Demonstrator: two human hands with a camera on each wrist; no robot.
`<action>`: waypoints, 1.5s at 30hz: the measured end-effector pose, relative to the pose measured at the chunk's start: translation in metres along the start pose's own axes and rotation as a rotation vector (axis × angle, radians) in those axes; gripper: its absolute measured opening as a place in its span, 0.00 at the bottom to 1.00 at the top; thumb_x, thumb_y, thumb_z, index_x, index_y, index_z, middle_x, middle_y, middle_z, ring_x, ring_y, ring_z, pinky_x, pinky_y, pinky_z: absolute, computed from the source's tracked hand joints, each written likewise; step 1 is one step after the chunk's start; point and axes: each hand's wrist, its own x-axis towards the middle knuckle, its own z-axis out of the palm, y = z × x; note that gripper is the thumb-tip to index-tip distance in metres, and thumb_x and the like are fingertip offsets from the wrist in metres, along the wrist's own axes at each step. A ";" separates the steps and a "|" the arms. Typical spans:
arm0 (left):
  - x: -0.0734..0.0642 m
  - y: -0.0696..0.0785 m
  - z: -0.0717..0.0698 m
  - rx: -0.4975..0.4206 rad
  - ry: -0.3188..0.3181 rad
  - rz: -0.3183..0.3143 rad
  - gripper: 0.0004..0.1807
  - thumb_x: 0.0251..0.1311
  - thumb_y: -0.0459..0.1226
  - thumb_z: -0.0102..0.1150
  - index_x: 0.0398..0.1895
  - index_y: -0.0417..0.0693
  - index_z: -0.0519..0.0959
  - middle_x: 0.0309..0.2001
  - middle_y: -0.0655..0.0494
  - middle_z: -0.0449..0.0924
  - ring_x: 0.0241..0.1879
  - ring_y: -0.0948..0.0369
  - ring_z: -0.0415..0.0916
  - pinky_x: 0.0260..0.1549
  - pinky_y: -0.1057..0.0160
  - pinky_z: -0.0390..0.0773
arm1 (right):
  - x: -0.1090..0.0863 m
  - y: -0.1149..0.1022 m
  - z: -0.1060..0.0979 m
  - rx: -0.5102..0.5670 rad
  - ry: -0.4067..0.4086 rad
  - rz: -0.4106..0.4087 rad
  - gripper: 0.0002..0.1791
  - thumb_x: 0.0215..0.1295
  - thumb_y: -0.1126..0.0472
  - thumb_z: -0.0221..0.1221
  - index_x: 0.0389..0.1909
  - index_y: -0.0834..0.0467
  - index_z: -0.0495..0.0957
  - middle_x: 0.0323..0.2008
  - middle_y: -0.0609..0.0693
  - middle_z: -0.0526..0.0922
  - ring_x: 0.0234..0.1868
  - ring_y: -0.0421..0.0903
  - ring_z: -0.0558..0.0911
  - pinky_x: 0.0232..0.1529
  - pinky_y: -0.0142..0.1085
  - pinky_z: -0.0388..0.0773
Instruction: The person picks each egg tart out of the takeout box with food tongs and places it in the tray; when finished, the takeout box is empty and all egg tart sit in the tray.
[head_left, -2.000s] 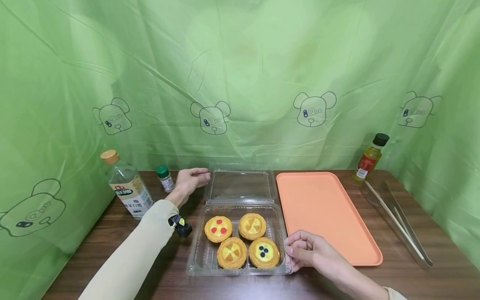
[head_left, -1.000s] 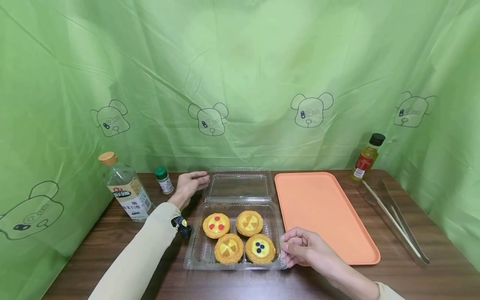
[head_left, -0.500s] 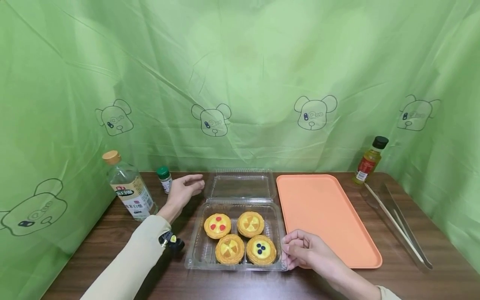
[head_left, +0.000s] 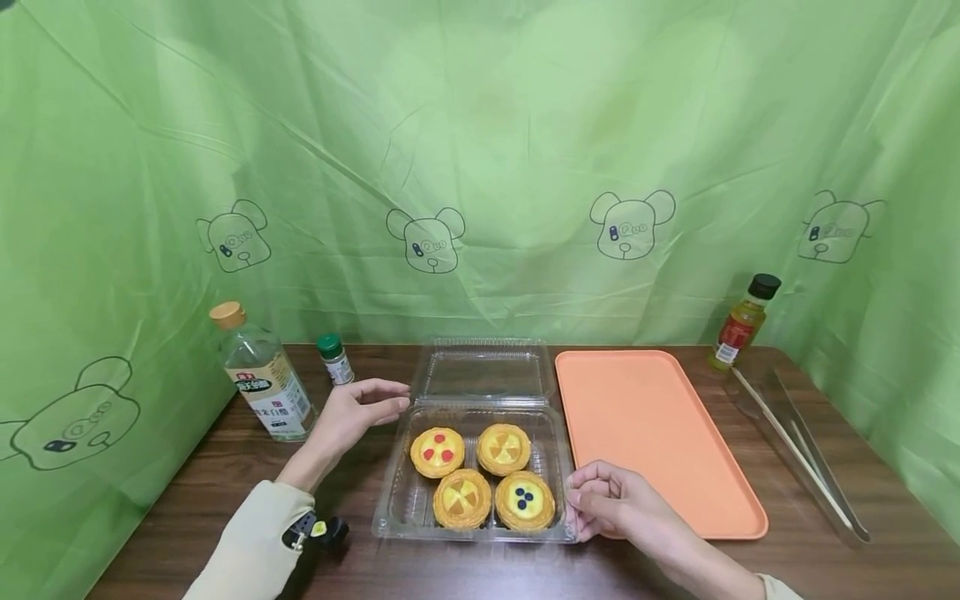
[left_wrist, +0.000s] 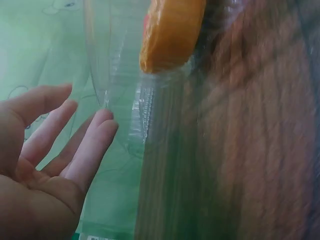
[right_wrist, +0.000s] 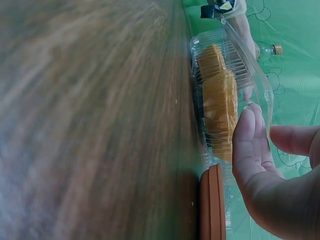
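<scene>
A clear plastic clamshell box [head_left: 468, 535] lies in the middle of the table in the head view, its lid [head_left: 483, 371] folded flat toward the curtain. Several egg tarts sit in its base: one with red dots [head_left: 437, 452], one with dark berries [head_left: 525, 500], others with orange wedges [head_left: 503, 450]. My right hand [head_left: 618, 500] pinches the box's right rim near the front corner; the right wrist view shows thumb and fingers [right_wrist: 246, 127] on either side of it. My left hand [head_left: 348, 425], fingers loosely extended, is beside the box's rear left corner by the hinge.
An orange tray [head_left: 652, 433] lies right of the box, with metal tongs [head_left: 806, 458] beyond it. An oil bottle [head_left: 738, 329] stands at the back right. On the left are a vinegar bottle [head_left: 270, 392] and a green-capped jar [head_left: 335, 360]. A green curtain [head_left: 517, 150] surrounds the table.
My left hand has come back from the lid's left edge toward me, down to the hinge corner. My right hand keeps its pinch on the rim, and the box stays put.
</scene>
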 end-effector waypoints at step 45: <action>0.003 -0.032 -0.013 0.110 -0.270 0.053 0.21 0.64 0.38 0.76 0.58 0.38 0.87 0.53 0.43 0.88 0.50 0.55 0.87 0.48 0.61 0.86 | -0.045 -0.055 -0.174 -0.884 0.627 -0.217 0.29 0.77 0.55 0.65 0.66 0.71 0.71 0.52 0.69 0.85 0.40 0.21 0.79 0.37 0.24 0.78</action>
